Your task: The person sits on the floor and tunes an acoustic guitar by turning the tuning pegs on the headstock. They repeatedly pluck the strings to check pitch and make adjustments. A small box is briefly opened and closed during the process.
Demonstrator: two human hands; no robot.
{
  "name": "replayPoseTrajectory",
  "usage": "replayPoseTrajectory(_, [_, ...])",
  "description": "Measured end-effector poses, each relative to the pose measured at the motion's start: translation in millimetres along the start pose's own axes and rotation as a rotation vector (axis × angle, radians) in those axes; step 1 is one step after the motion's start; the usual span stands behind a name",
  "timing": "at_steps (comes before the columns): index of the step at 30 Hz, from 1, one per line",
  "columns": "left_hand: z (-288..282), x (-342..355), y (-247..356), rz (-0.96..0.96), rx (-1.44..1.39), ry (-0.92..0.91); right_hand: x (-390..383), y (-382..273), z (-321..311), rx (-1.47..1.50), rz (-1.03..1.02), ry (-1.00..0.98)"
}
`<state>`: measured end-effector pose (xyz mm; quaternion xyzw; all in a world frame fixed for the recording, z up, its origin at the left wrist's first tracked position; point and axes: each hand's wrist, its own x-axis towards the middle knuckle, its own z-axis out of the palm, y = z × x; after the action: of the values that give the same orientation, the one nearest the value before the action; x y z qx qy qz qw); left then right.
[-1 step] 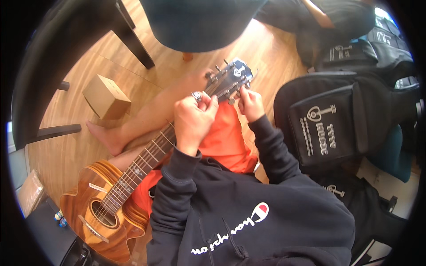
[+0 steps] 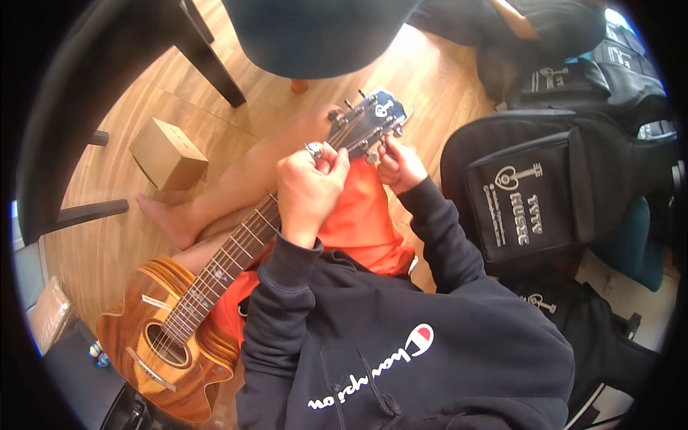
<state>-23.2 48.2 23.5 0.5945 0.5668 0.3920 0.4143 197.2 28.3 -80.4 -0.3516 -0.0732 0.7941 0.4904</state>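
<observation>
An acoustic guitar (image 2: pixel 132 315) with a striped brown wooden body lies slantwise across my lap, its dark headstock (image 2: pixel 382 109) pointing up and away. Over the upper end of the fretboard (image 2: pixel 228 264), my left hand (image 2: pixel 308 188) is closed in a pinch beside the strings. What its fingertips hold is too small to make out. A shiny silver ring-like piece (image 2: pixel 314 150) shows at its fingers. On the headstock's right edge, my right hand (image 2: pixel 404 168) has its fingers curled at a tuning peg (image 2: pixel 372 156), thumb and forefinger pinched together.
Black padded guitar bags (image 2: pixel 516 193) stand along the right. A cardboard box (image 2: pixel 169 155) sits on the wooden floor at the left, near dark chair legs (image 2: pixel 215 72). A dark rounded seat (image 2: pixel 315 36) is ahead. Another person's dark-clothed part (image 2: pixel 552 32) shows at the far right.
My right hand has shifted slightly down and left along the headstock's edge, and its fingers have turned. The left hand keeps its pinch near the strings.
</observation>
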Motion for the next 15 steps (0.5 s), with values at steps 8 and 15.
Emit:
replayPoseTrajectory(8, [2,2,2,0.004,0.003,0.000,-1,17,13,-1.406,-0.922,0.453])
replayPoseTrajectory(15, [1,1,4,0.006,0.011,0.002,-8,3,34,-0.846,-0.428,0.423])
